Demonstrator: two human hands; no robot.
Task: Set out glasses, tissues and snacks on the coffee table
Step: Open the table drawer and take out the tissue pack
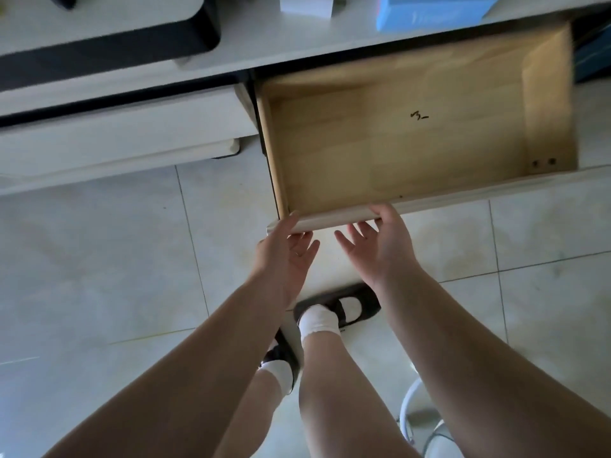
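A wooden drawer (413, 137) stands pulled out from the white coffee table (264, 51), and I see nothing inside it but a small black mark. My left hand (286, 256) and my right hand (377, 246) are under the drawer's white front panel (337, 218). Both hands have palms up and fingers straight, and each thumb touches the panel's top edge. On the tabletop lies a light blue box (429, 11), cut off by the top of the view.
A white tray with a dark rim (109, 41) sits on the tabletop at the left, a white object (305, 4) beside it. A shut white drawer (125, 127) is to the left. My feet in dark shoes (337, 309) stand on pale floor tiles.
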